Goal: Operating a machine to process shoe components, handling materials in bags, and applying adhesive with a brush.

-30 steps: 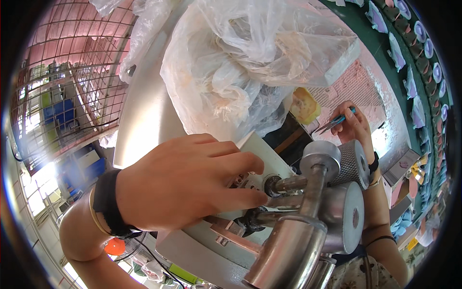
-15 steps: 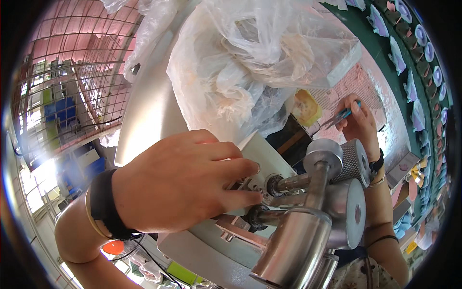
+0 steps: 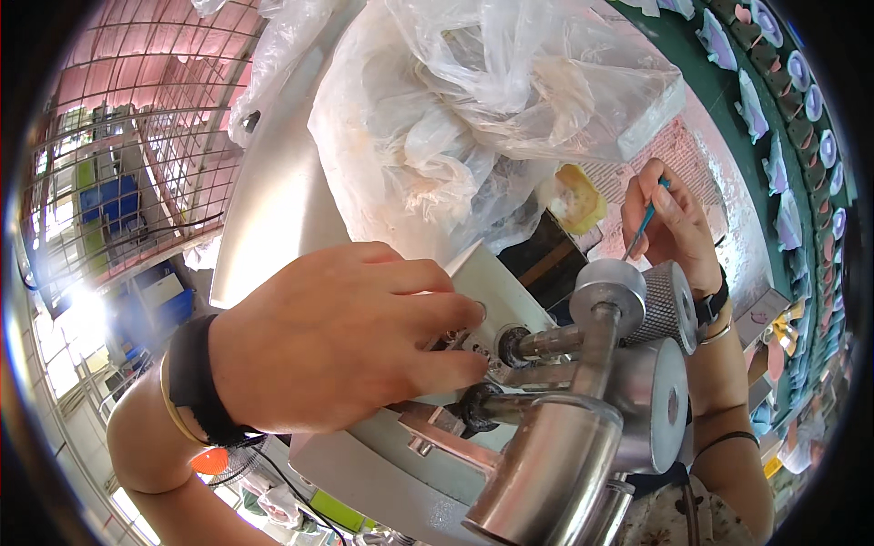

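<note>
My left hand (image 3: 319, 341) reaches over the metal head of a sewing machine (image 3: 473, 273). Its index finger and thumb are apart, with small metal machine parts (image 3: 464, 343) in the gap between them; the other fingertips are hidden. Beyond the machine head, at the right, my right hand (image 3: 678, 227) pinches a slim teal-handled tool (image 3: 649, 217) with a metal tip pointing down and left. A shiny cylinder (image 3: 551, 464), rods and a knurled roller (image 3: 669, 305) of the machine stand between me and that hand.
Crumpled clear plastic bags (image 3: 428, 136) cover the table's far side. A yellow piece (image 3: 580, 200) lies near a pink worktop patch (image 3: 701, 168). A green conveyor belt (image 3: 719, 91) with lilac and blue shaped pieces curves along the right. Wire mesh (image 3: 146, 136) stands at left.
My right hand has turned, and the teal-handled tool now points more steeply down, its tip close to the roller end. The left hand stays almost in place; the view has shifted slightly.
</note>
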A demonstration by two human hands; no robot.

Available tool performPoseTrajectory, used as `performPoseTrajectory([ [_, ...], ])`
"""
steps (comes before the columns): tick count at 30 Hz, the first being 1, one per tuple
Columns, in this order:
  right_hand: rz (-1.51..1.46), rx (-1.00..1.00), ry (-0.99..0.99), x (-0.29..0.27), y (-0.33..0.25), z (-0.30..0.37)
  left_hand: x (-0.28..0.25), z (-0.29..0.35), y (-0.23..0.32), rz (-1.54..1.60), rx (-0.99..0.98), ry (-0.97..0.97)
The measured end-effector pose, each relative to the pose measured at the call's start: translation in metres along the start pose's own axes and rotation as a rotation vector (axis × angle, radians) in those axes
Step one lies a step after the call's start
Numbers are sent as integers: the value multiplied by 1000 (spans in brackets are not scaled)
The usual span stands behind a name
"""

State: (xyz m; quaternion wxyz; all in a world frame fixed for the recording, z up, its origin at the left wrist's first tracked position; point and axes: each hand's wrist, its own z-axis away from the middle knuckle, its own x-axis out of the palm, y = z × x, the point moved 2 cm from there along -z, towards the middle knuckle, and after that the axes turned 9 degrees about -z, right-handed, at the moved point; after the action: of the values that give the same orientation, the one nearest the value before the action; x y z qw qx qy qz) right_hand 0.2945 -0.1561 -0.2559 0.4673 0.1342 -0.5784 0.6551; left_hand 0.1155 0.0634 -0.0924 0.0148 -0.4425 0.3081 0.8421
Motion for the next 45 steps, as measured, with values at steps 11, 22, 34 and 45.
performPoseTrajectory([
  [11, -188, -52, 165, -35, 7, 15, 1, 1, -1, -10, -10, 70],
  [22, -262, 208, 193, 32, 17, 5, -5, -4, 3, 15, -25, -51],
  [34, -279, 348, -365, 74, 24, -20, 0, 4, 2, 58, -68, -41],
  [45, -251, 404, -315, 75, 27, -13, 4, 7, 0, 174, -89, 103],
])
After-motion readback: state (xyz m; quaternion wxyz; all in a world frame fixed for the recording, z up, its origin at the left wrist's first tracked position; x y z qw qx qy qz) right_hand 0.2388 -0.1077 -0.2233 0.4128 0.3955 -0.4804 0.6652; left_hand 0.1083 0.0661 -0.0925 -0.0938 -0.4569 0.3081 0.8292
